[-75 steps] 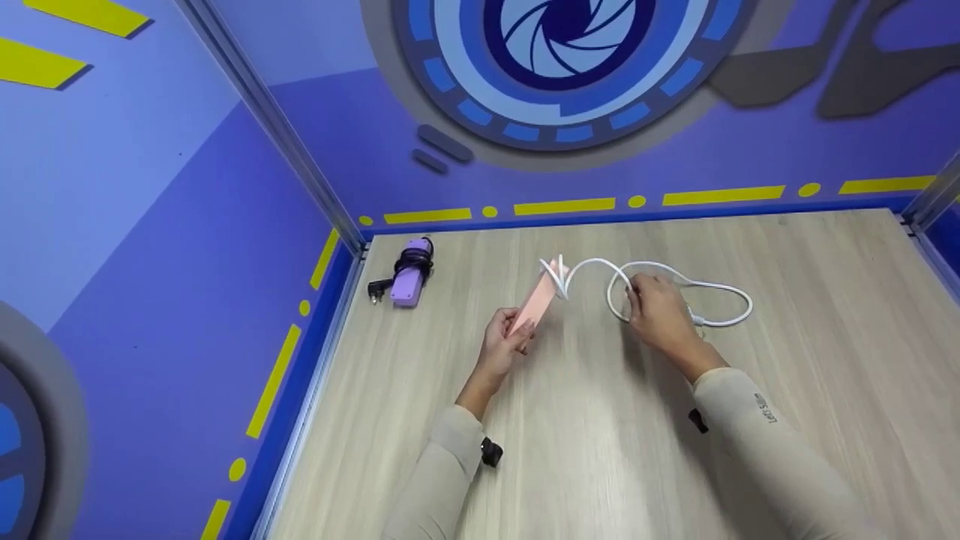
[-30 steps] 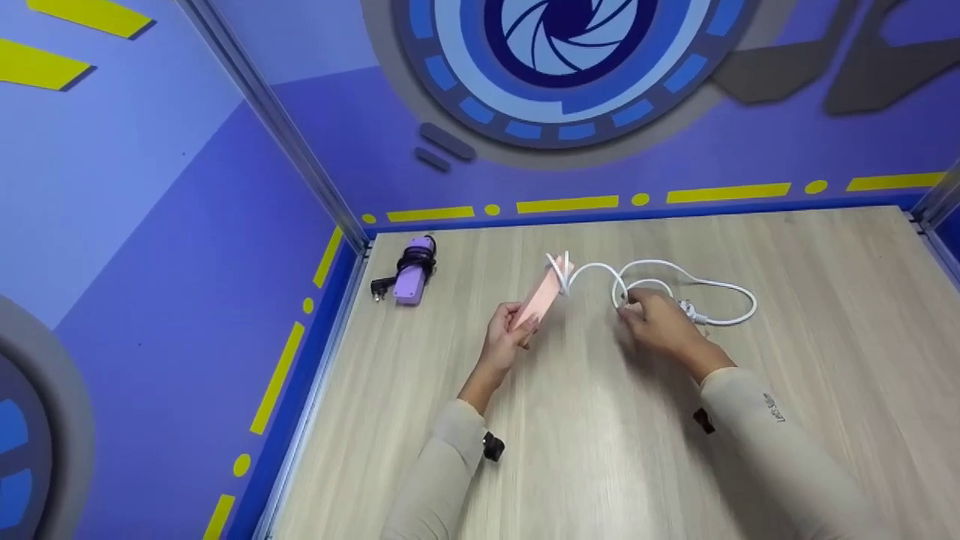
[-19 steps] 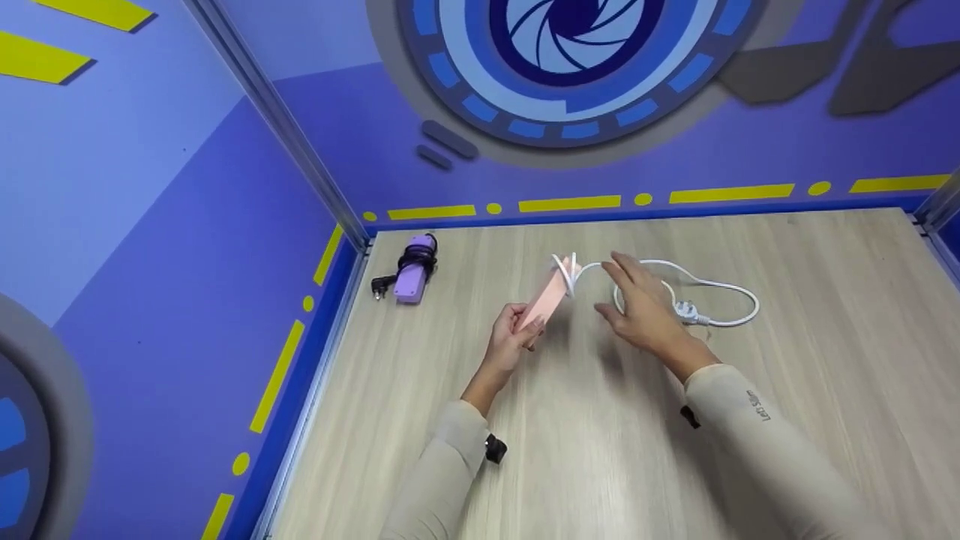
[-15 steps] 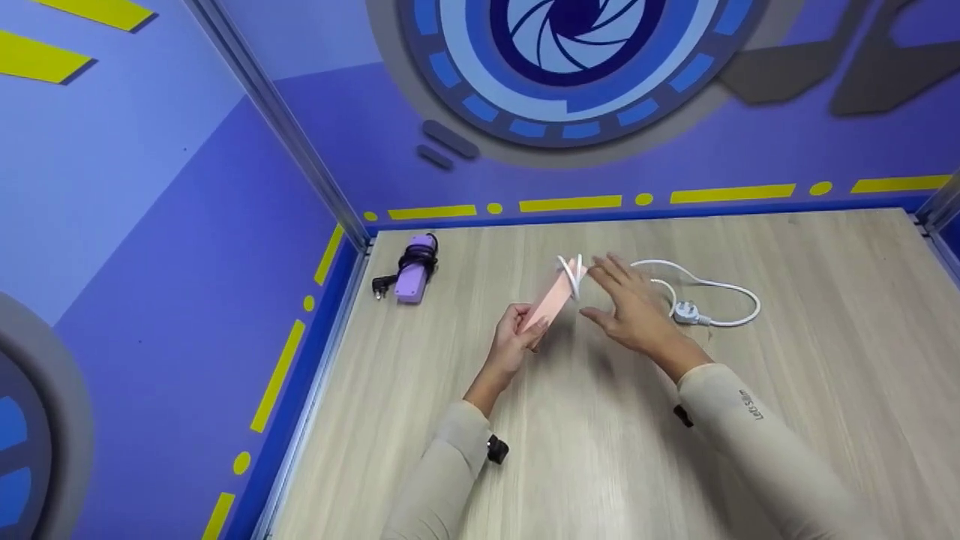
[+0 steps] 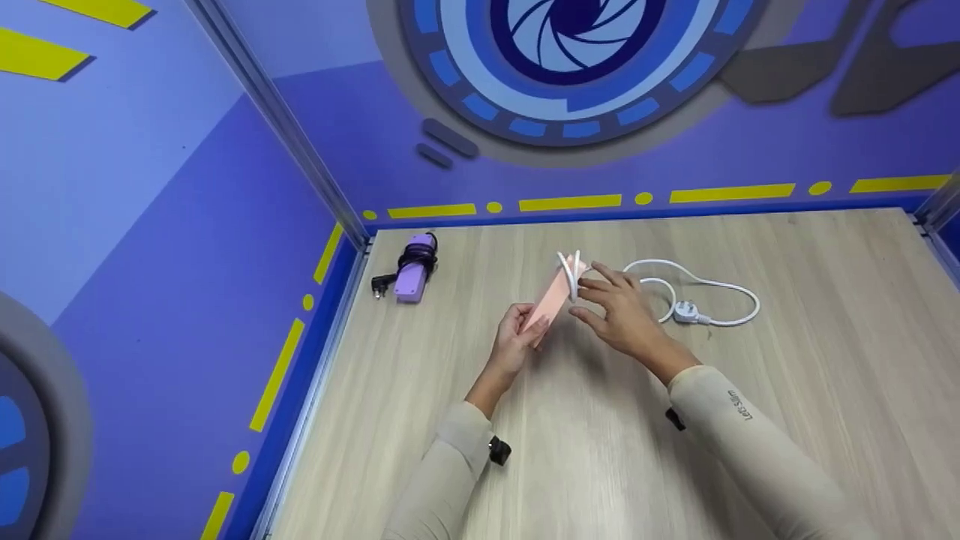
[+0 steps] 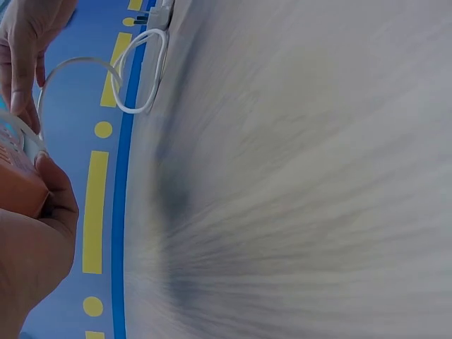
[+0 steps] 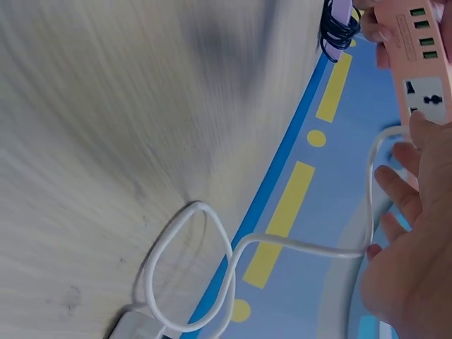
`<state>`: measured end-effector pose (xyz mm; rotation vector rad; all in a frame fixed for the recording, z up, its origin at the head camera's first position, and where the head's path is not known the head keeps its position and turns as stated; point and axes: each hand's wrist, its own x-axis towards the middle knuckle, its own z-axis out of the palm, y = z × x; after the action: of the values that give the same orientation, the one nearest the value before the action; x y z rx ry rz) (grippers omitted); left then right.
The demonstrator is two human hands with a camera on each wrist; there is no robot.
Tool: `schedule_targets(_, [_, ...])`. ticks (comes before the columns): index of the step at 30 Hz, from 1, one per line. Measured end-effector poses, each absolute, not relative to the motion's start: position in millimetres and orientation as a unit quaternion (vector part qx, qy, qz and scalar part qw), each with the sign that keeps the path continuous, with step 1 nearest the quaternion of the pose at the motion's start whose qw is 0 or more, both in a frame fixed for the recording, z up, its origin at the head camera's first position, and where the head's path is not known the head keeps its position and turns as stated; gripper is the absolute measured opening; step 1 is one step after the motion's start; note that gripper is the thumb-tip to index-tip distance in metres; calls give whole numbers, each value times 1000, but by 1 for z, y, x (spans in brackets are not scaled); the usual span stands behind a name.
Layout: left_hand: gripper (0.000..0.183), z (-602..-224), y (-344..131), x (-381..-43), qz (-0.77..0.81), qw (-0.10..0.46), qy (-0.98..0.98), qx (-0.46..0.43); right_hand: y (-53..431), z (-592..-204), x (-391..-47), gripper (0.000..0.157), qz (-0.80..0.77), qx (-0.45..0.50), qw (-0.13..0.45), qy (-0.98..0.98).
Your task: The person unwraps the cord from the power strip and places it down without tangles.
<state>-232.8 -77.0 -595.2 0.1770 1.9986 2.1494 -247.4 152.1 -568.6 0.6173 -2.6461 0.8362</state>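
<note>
Left grip (image 5: 511, 343) around pink power strip (image 5: 553, 302)

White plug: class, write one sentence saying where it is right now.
In the head view, the white plug lies on the tabletop, to the right of the right hand, at the end of the looped white cable.

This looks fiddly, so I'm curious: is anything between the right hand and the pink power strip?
Only the white cord, wound around the far end of the pink power strip, close by the right hand. Nothing else visible stands between them.
</note>
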Motion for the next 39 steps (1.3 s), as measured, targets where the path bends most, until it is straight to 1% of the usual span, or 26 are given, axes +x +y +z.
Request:
schedule_targets(5, [37, -593, -75, -231, 726, 104, 677, 65, 147, -572, -249, 51, 276, 191, 145, -931])
schedule_targets(8, [35, -591, -75, -230, 728, 106, 674, 71, 146, -571, -251, 55, 255, 175, 128, -942])
schedule_targets(12, [33, -590, -74, -229, 731, 110, 668, 88, 146, -570, -253, 52, 230, 168, 110, -952])
schedule_targets(16, [34, -590, -73, -229, 731, 111, 667, 92, 148, -572, -252, 42, 237, 176, 115, -948])
schedule_targets(20, [35, -591, -75, -231, 735, 112, 664, 74, 152, -576, -249, 31, 256, 198, 160, -933])
schedule_targets(26, [34, -594, -81, -233, 739, 99, 664, 50, 157, -578, -245, 15, 267, 249, 256, -895])
schedule_targets(31, [35, -596, -84, -232, 735, 96, 669, 52, 160, -571, -245, 5, 263, 286, 330, -860])
schedule_targets(33, [36, -597, -86, -232, 733, 94, 672, 53, 160, -567, -246, 6, 256, 287, 348, -855])
schedule_targets(35, [37, -597, -88, -232, 731, 93, 674, 54, 161, -563, -247, 6, 256, 280, 351, -856])
schedule_targets(39, [36, -600, -92, -232, 726, 112, 675, 63, 163, -557, -247, 5, 269, 252, 333, -868])
